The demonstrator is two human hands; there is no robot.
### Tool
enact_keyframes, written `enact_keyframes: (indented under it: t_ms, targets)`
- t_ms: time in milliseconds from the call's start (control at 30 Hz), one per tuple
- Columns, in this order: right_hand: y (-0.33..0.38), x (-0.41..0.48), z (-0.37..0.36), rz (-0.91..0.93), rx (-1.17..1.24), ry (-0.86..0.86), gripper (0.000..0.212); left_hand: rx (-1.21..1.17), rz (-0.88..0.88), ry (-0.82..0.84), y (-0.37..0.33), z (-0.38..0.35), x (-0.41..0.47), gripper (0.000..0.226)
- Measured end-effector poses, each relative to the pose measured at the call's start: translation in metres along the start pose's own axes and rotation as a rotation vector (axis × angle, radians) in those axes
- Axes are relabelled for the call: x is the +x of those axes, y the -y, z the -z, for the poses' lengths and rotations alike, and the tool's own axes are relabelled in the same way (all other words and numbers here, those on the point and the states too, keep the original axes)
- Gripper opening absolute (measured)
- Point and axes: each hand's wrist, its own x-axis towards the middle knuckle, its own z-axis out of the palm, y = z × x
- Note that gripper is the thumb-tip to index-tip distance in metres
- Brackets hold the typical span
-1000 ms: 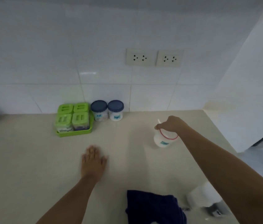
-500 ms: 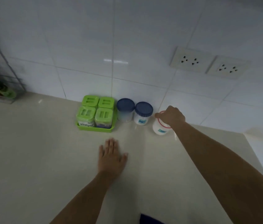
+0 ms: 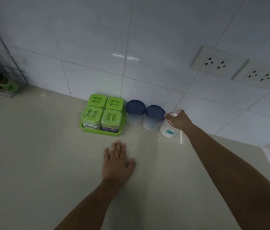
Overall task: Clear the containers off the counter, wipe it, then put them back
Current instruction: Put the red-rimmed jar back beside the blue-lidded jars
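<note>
White red-rimmed jar (image 3: 168, 130) with blue label, upright on desk (image 3: 31, 155), touching blue-lidded jar (image 3: 154, 117), right hand (image 3: 179, 121) gripping its top, left hand (image 3: 116, 161) flat, fingers spread

Glossy tile wall (image 3: 97, 39), smooth counter (image 3: 31, 163)

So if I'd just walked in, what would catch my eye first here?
Probably the bright green tray holding four green-lidded containers, set against the white tiled wall. Right of it stand two blue-lidded jars, and the right hand grips a white red-rimmed jar beside them. The left hand lies flat on the pale counter.
</note>
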Motion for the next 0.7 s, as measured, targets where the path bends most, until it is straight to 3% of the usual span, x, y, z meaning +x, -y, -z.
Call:
enact_keyframes:
  t_ms: [67, 200, 533, 700]
  targets:
    - [-0.006, 0.003, 0.002, -0.027, 0.062, 0.072, 0.108, -0.002, -0.002, -0.008, 0.0, -0.001, 0.0, 0.082]
    - [-0.015, 0.005, 0.004, 0.0, 0.005, 0.143, 0.101, -0.005, 0.004, -0.026, 0.0, -0.003, 0.0, 0.08]
    - [-0.01, 0.013, 0.0, 0.037, 0.004, 0.054, 0.096, 0.0, 0.004, 0.0, 0.0, -0.001, 0.0, 0.083]
    - [-0.01, -0.007, 0.003, 0.074, 0.068, 0.003, 0.109, 0.037, 0.008, 0.077, -0.001, 0.003, 0.0, 0.086]
